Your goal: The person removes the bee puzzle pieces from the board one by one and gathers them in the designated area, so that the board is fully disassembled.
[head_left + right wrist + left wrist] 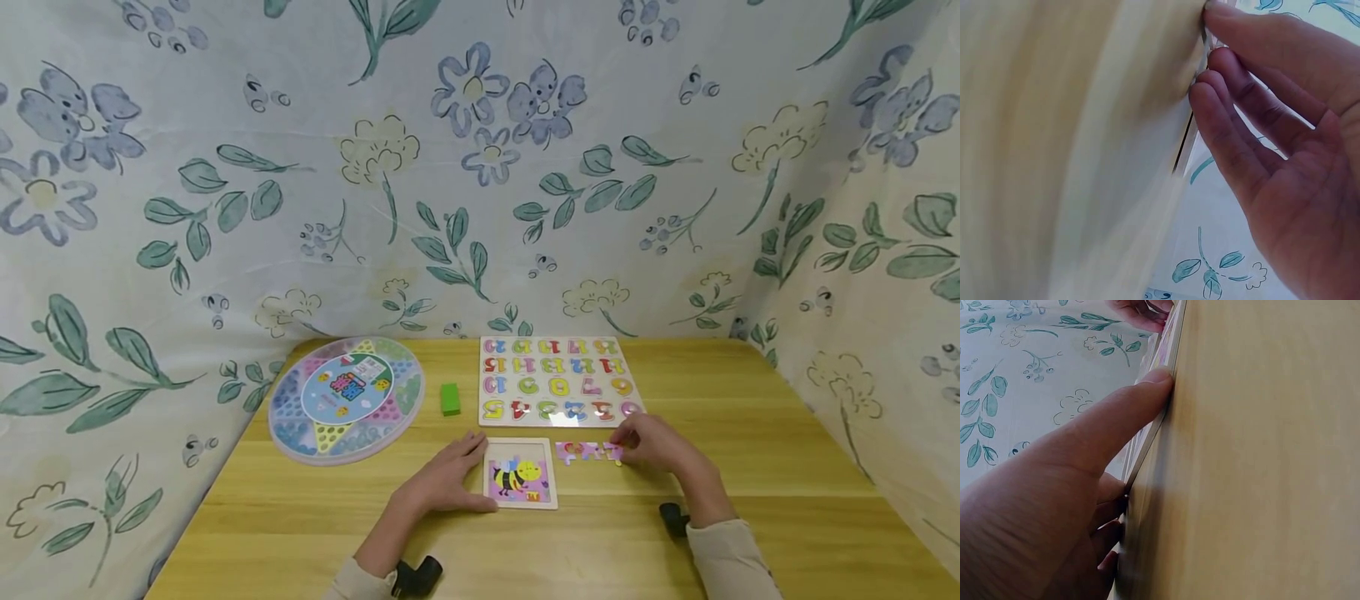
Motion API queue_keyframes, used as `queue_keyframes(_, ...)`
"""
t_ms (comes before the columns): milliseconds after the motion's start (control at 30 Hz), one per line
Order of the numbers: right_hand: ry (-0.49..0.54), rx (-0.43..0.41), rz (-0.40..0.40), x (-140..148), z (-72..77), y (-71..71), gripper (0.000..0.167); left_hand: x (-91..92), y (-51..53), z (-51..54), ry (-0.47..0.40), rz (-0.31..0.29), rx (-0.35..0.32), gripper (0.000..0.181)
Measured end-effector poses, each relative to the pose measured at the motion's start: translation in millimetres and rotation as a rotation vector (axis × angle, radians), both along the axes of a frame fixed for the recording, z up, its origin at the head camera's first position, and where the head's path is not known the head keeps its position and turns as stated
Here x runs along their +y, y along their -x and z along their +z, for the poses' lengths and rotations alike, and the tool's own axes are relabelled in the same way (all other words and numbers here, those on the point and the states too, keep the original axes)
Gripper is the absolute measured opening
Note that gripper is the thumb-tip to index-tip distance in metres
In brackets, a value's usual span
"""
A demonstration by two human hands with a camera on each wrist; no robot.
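A square wooden puzzle tray (pixel 553 492) lies on the table, with a yellow-and-black bee picture (pixel 516 478) filling its lower part; the upper part shows bare wood. My left hand (pixel 448 479) rests along the tray's left side. In the left wrist view, the thumb (pixel 1129 412) touches the tray's edge. Right of the tray lie pink jigsaw pieces (pixel 576 451). At their right end, my right hand (pixel 654 442) pinches a pink jigsaw piece (pixel 611 451) between thumb and fingers. That piece is mostly hidden in the right wrist view.
Behind the tray lies a white number board (pixel 558 417) with colourful numerals. A green block (pixel 450 400) sits left of it. Farther left is a round, multicoloured game board (pixel 347 400). Floral cloth (pixel 480 208) hangs behind the wooden table (pixel 300 517).
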State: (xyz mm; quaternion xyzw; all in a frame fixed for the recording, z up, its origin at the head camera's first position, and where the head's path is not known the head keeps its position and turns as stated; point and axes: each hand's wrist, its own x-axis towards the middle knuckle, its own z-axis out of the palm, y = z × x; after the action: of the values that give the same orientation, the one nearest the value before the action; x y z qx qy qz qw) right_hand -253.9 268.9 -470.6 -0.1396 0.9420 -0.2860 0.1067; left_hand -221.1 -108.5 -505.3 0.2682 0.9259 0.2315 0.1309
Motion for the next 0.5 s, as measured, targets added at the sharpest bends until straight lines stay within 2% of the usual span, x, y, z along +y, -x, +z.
queue_keyframes(200,-0.007,-0.044,-0.035,-1.7,-2.0,1.6,0.017,-0.1,-0.7,-0.7,-0.001,-0.001,0.003,0.105)
queue_keyframes(500,-0.011,-0.047,-0.036,-2.8,-1.9,2.1,0.018,0.0,-0.5,-0.7,-0.011,0.0,-0.006,0.105)
